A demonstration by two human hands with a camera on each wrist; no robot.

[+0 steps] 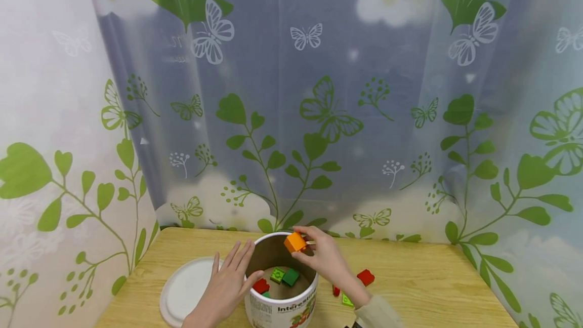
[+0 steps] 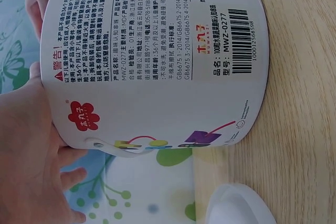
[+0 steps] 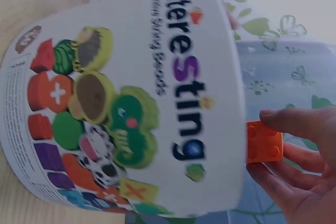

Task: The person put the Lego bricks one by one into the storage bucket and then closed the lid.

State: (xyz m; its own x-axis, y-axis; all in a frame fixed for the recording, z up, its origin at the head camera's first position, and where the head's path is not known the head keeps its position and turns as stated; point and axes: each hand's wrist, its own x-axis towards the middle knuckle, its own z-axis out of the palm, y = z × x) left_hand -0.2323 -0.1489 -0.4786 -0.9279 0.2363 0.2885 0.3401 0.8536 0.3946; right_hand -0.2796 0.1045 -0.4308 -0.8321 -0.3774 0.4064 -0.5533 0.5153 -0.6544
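On the wooden table (image 1: 423, 277) we see a white cylindrical tub (image 1: 302, 303), the left hand (image 1: 229, 280) straight-fingered at its rim, the right hand (image 1: 326, 252) pinching a square orange plastic block (image 1: 295, 242) above its mouth, and, in the head view alone, red and green blocks (image 1: 290, 278) inside.

Two hands (image 1: 228, 281) (image 1: 329, 254) at one bucket (image 1: 282, 312), one lid (image 1: 184, 287) left of it, one orange block (image 1: 293, 243) above, four blocks (image 1: 290, 278) visible inside, three to its right.

bucket (image 1: 279, 317): base cut off, head view | lid (image 1: 184, 287): partly behind left grip (image 1: 230, 280) | fine print (image 3: 16, 114): illegible
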